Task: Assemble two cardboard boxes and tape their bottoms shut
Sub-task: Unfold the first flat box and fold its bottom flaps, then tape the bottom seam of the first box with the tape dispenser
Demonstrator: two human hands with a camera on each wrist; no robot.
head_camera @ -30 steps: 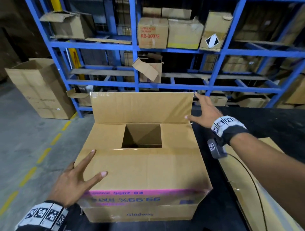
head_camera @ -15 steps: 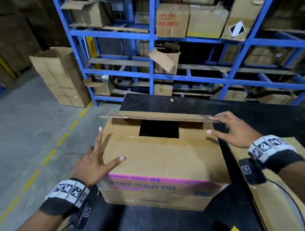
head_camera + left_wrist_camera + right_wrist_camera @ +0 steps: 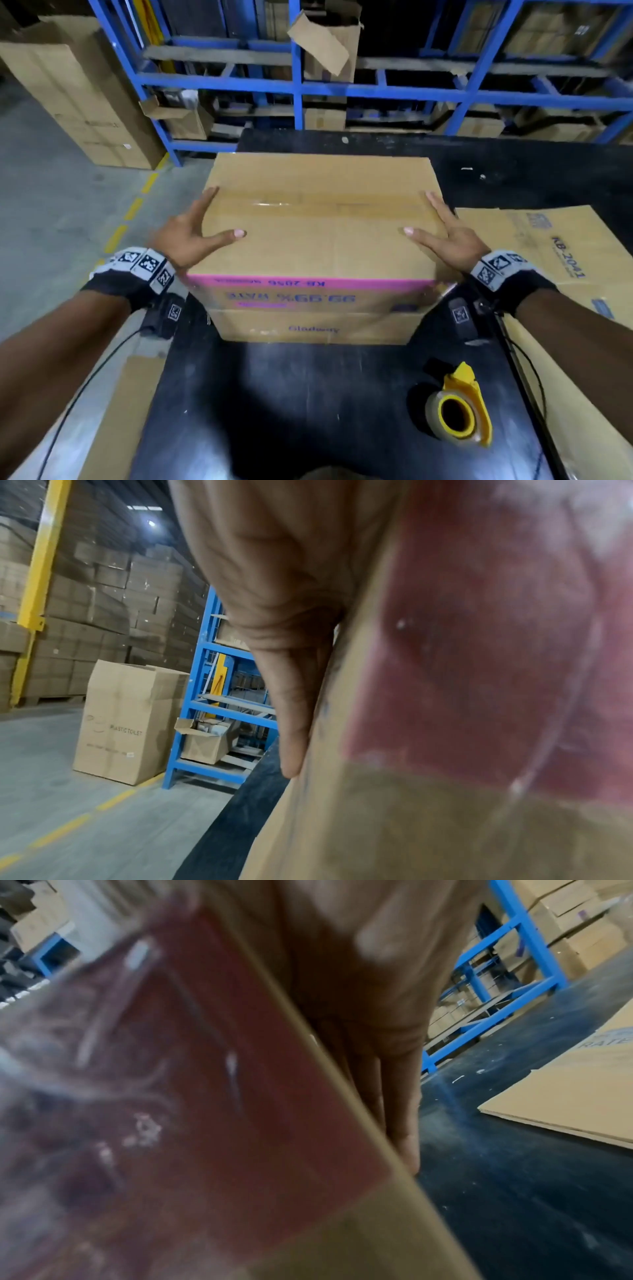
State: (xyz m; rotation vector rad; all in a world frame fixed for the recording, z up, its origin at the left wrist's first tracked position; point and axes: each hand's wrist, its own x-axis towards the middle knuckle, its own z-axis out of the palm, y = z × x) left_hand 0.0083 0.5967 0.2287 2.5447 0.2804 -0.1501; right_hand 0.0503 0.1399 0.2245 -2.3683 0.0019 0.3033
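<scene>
A brown cardboard box (image 3: 318, 236) with a pink band stands on the black table (image 3: 291, 394), its top flaps folded flat. A glossy strip runs along the seam. My left hand (image 3: 191, 236) presses the box's left side, thumb lying on the top. My right hand (image 3: 445, 236) mirrors it on the right side. In the left wrist view, straight fingers (image 3: 291, 723) lie along the box wall (image 3: 479, 669). The right wrist view shows fingers (image 3: 400, 1096) flat against the box (image 3: 205, 1069). A yellow tape dispenser (image 3: 459, 411) sits at the table's near right.
A flattened cardboard box (image 3: 555, 246) lies on the table to the right, also seen as flat cardboard (image 3: 582, 1091). More flat cardboard (image 3: 130, 411) pokes out at lower left. Blue racking (image 3: 298, 89) stands behind the table. A tall carton (image 3: 78, 102) stands on the floor at left.
The upright far flap has come down and the hole in the top is closed. My right hand left that flap; both hands now sit on the box's sides.
</scene>
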